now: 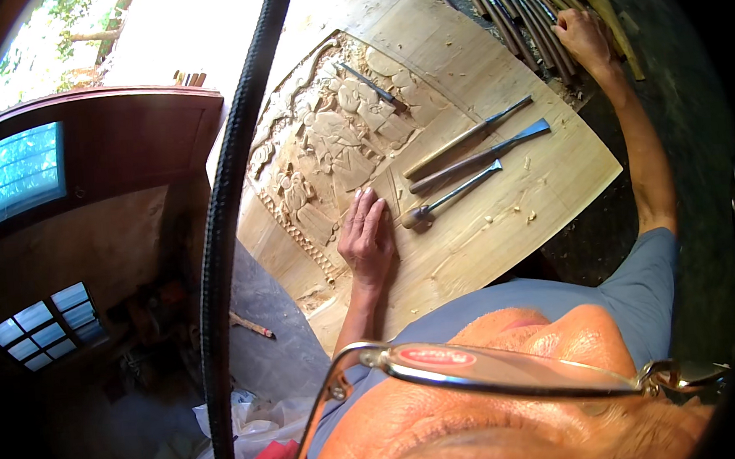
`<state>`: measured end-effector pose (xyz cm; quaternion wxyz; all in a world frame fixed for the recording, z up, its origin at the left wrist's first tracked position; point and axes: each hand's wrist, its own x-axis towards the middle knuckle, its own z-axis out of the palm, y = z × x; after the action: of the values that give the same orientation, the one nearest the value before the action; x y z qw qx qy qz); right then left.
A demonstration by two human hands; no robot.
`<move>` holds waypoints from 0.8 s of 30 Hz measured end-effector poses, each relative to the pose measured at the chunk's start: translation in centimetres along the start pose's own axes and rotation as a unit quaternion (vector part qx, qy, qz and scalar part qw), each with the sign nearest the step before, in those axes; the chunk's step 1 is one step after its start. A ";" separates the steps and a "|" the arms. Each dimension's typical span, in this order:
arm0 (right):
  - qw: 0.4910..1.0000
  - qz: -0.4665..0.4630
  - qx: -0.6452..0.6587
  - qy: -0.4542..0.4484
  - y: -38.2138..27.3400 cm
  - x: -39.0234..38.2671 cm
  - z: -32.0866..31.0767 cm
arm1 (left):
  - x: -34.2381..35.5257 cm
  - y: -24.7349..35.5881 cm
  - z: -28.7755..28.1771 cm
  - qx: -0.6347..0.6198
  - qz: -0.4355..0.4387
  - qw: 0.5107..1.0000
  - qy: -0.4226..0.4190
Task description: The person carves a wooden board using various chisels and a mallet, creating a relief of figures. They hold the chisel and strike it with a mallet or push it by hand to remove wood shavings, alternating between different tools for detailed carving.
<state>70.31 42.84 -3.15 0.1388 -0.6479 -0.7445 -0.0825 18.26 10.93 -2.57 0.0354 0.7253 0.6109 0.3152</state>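
Note:
A pale wooden panel point(502, 234) with a carved relief point(337, 139) of figures lies in front of me. My left hand point(366, 238) rests on it just below the carving, fingers stretched out and holding nothing. To the right of that hand, three tools lie side by side: a slim chisel point(467, 139), a wide flat-bladed chisel point(481, 157) and a shorter round-handled chisel point(452, 195). Another dark chisel point(367, 84) lies across the relief. At the far right, my right hand point(585, 38) reaches over a row of chisels point(531, 22). Its fingers are curled; what they grip is hidden.
Wood shavings point(531, 216) are scattered on the panel. A yellowish wooden strip point(607, 13) lies beyond the right hand. At lower left are a grey surface point(266, 353) with a small stick point(251, 325) and white plastic bags point(257, 425). A black cable point(230, 187) crosses the view.

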 end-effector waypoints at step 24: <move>0.999 -0.026 -0.004 0.032 -2.5 -0.3 0.5 | 0.1 0.0 0.0 -0.012 0.006 1.000 0.005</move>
<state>67.79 42.32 -3.62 0.1576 -0.6261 -0.7557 -0.1101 18.28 11.02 -2.47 0.0390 0.7270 0.6030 0.3261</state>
